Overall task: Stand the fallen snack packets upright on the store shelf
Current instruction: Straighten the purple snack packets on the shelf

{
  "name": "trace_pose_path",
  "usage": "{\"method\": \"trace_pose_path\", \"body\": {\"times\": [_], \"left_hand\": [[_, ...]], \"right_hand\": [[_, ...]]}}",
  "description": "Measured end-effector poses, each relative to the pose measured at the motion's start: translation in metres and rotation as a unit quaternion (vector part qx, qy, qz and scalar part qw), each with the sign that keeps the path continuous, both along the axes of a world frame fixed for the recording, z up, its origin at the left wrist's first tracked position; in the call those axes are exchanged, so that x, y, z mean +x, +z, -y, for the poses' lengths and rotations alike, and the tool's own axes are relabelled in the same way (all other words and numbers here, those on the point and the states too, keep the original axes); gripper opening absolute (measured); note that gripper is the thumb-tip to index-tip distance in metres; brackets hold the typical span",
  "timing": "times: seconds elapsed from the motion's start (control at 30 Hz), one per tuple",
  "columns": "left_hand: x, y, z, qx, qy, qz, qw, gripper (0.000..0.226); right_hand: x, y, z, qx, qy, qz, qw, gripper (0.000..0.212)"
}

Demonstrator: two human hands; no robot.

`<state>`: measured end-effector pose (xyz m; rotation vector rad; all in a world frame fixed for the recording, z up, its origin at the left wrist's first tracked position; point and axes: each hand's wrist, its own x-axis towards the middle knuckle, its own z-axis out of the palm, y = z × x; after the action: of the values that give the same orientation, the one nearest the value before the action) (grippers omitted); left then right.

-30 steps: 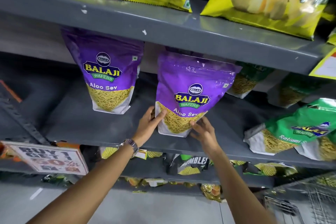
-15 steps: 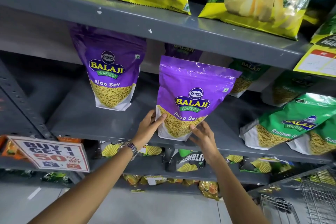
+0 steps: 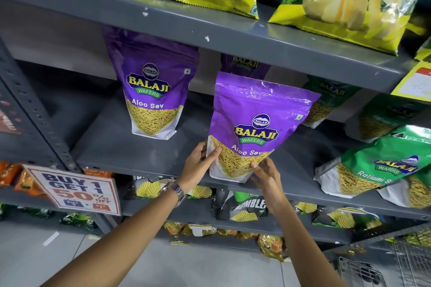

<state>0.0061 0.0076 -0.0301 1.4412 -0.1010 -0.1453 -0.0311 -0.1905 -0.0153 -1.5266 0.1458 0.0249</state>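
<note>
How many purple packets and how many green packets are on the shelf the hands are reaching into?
Purple Aloo Sev packets: 3
Green packets: 4, some only partly in view
Total: 7

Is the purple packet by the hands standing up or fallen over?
Standing up. The purple packet rests its white bottom on the grey shelf, top pointing up.

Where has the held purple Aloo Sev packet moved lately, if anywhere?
Yes, slightly: toward the grey metal shelf's front edge, away from the standing purple packet.
</note>
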Motion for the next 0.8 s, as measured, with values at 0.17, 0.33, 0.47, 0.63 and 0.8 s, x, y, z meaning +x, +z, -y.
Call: {"method": "trace_pose_path", "body": {"times": [0.17,0.33,0.47,0.63,0.8], "left_hand": [[-0.001,-0.005,-0.005,-0.008,0.004,-0.008,1.000,0.050],[0.004,0.005,-0.055,-0.026,0.289,0.106,0.951,0.037],[0.033,0.017,-0.125,-0.016,0.444,0.130,0.887,0.035],[0.073,0.023,-0.174,0.059,0.325,0.033,0.943,0.083],[0.089,0.011,-0.191,0.034,0.197,-0.048,0.979,0.099]], "right_hand": [[-0.014,-0.002,-0.017,-0.057,-0.156,0.050,0.985,0.067],[-0.054,-0.010,-0.085,-0.162,-0.212,0.187,0.945,0.033],[-0.014,-0.005,-0.144,-0.153,0.023,0.145,0.977,0.041],[0.074,0.013,-0.191,-0.015,-0.007,0.001,1.000,0.060],[0.125,0.016,-0.202,-0.007,0.086,0.008,0.996,0.059]]}}
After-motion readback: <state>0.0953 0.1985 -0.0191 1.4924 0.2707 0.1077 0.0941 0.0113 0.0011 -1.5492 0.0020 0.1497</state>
